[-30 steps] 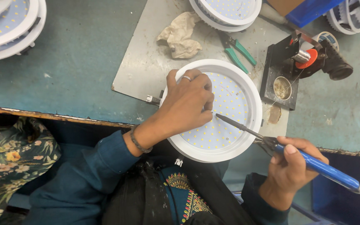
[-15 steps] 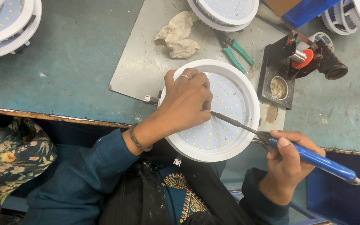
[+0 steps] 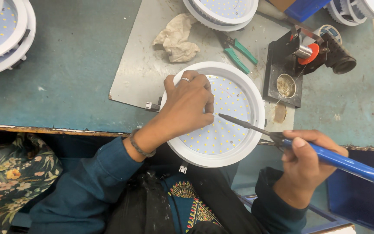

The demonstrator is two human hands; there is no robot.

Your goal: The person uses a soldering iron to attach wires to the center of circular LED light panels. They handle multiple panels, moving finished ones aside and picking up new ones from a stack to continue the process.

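Round white LED panel lay on the tabletop under the left hand, which pressed it flat. Right hand gripped a blue soldering iron, tip beside the left fingertips; soldering seemed underway, demanding steady contact.

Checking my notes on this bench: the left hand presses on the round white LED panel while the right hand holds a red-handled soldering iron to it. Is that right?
Not quite. The head view shows the soldering iron has a blue handle, not red. The rest stands: the left hand presses on the round white LED panel while the right hand holds the iron's tip to it.
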